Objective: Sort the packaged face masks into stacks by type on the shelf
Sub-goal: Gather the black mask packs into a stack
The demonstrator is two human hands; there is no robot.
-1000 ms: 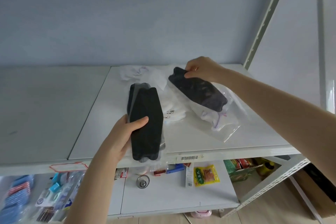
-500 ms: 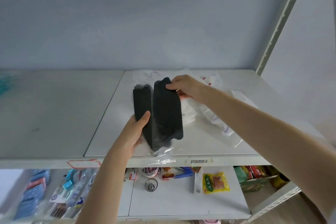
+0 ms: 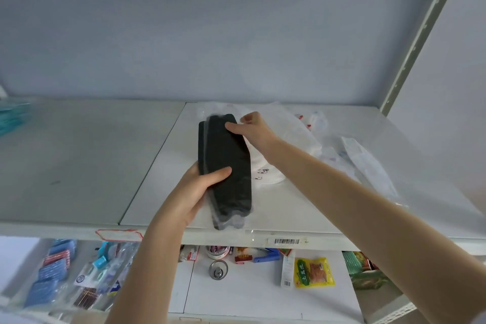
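Since a moment ago, the second black pack has been laid flat on top of the first, so two black packs are now held as one pile; before, they were stood side by side.

The shelf [image 3: 302,221] is seen under the held pile. The black packs [image 3: 228,166] are kept just above its front part, with the long side pointing away from the person. Past the pile and to its right, white packs [image 3: 289,137] are left lying on the shelf, and one more clear pack [image 3: 365,163] is seen farther right, well apart.

The left hand [image 3: 192,192] is closed around the near half of the pile, with the thumb laid across the top. The right hand [image 3: 249,129] is closed on the far top corner, where the wrap is pinched by the fingertips [image 3: 231,127].

The top pack could be slid off, because the plastic wraps are smooth. The two edges are not quite lined up, so the pile could be tipped when it is set down. The white packs touching its right side could be dragged along too, and the types would get mixed again.
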